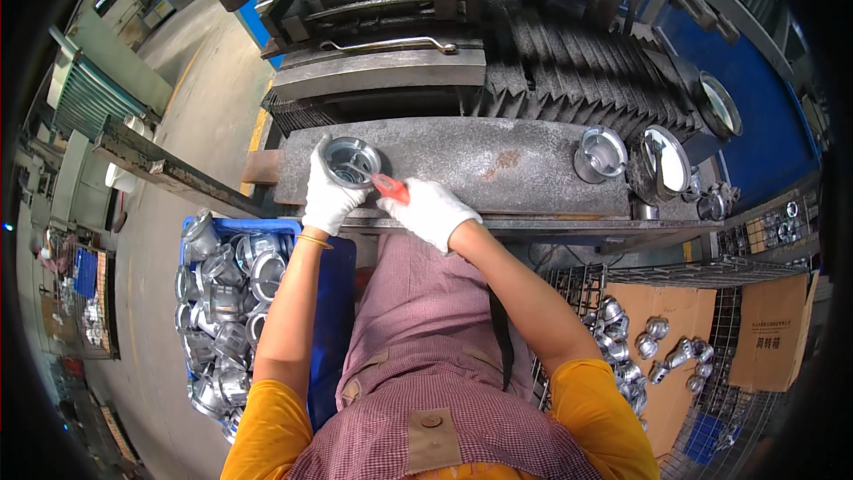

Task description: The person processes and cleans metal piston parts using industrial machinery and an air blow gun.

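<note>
My left hand [333,200], in a white glove, is closed around a round, cup-shaped metal part [353,148] near the left end of the grey metal work plate [426,151]. The part's open mouth faces up, and inner ribs or a ring show inside. My right hand [431,213], also gloved, grips a hand tool with a red handle [389,188]. Its thin end points into the part's mouth; the exact tip is hard to make out. Toward the plate's right end, a similar metal part [601,155] stands apart from both hands.
At left, a blue bin [333,302] is piled with metal parts [233,302]. A wire basket [657,271] lined with cardboard holds smaller metal pieces at right. A wrench [391,44] lies on the machine. White-filled containers [666,160] stand beyond the plate's right end.
</note>
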The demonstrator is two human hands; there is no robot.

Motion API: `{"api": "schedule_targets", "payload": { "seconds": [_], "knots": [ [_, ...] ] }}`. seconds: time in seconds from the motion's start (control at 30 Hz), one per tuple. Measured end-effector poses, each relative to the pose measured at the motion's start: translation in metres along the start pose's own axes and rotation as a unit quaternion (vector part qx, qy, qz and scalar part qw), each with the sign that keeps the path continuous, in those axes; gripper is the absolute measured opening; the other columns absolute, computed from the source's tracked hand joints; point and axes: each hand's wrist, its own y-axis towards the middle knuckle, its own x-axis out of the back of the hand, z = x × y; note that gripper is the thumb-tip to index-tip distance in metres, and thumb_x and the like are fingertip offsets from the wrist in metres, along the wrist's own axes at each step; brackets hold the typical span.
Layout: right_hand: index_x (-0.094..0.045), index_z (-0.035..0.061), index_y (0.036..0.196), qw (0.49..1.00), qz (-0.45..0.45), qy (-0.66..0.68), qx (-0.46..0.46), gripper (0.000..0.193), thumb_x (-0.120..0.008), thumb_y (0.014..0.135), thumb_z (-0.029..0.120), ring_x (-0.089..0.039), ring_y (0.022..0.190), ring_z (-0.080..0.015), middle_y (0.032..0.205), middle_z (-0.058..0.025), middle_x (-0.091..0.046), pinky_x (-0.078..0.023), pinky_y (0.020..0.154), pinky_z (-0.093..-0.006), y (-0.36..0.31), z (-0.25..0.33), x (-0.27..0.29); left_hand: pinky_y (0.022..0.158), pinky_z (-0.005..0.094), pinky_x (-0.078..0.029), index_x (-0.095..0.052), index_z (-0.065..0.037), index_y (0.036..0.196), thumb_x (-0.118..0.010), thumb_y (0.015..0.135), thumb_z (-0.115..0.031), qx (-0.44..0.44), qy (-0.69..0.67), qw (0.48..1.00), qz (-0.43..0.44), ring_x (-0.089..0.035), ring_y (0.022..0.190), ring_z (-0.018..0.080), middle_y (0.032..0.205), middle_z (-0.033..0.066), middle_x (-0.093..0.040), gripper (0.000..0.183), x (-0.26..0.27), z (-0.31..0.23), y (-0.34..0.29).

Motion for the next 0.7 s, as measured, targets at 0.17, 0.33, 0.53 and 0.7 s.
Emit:
{"api": "schedule_targets", "payload": {
  "seconds": [0.17, 0.33, 0.53, 0.7],
  "knots": [
    [-0.06, -0.0017, 0.101, 1.0, 0.014, 0.004, -0.007, 0.05, -0.06, 0.083, 0.045, -0.06, 0.092, -0.0408, 0.095, -0.0257, -0.063, -0.047, 0.079, -0.0419, 0.004, -0.003, -0.004, 0.089, 0.0333, -0.049, -0.02, -0.007, 0.138, -0.09, 0.053, -0.012, -0.009, -0.012, 1.0, 0.001, -0.055, 0.105, 0.0204, 0.119, 0.0133, -0.051, 0.111, -0.002, 0.005, 0.0],
    [-0.06, -0.0034, 0.1, 1.0, 0.013, -0.011, -0.006, 0.051, -0.059, 0.084, 0.045, -0.06, 0.092, -0.041, 0.094, -0.0261, -0.063, -0.047, 0.079, -0.0417, 0.004, -0.001, -0.004, 0.09, 0.0336, -0.049, -0.021, -0.006, 0.137, -0.09, 0.053, -0.013, -0.027, 0.075, 0.997, -0.017, -0.055, 0.105, 0.0204, 0.119, 0.0135, -0.051, 0.109, -0.001, 0.003, -0.002],
    [-0.059, -0.0044, 0.099, 1.0, 0.022, -0.015, -0.015, 0.051, -0.059, 0.084, 0.045, -0.06, 0.092, -0.0414, 0.094, -0.0267, -0.063, -0.047, 0.08, -0.0417, 0.0, 0.006, 0.0, 0.091, 0.0319, -0.048, -0.026, -0.002, 0.137, -0.092, 0.05, -0.02, -0.009, 0.005, 1.0, -0.027, -0.055, 0.106, 0.0219, 0.119, 0.0149, -0.052, 0.111, -0.003, 0.0, -0.004],
    [-0.058, -0.0036, 0.1, 0.999, 0.008, -0.042, -0.025, 0.05, -0.058, 0.085, 0.044, -0.06, 0.093, -0.0413, 0.094, -0.0263, -0.063, -0.047, 0.08, -0.0423, -0.003, 0.002, -0.003, 0.093, 0.0332, -0.047, -0.029, -0.001, 0.137, -0.089, 0.053, -0.018, 0.001, 0.022, 1.0, -0.022, -0.055, 0.107, 0.0242, 0.121, 0.0158, -0.051, 0.105, -0.008, -0.012, -0.006]
  ]
}}
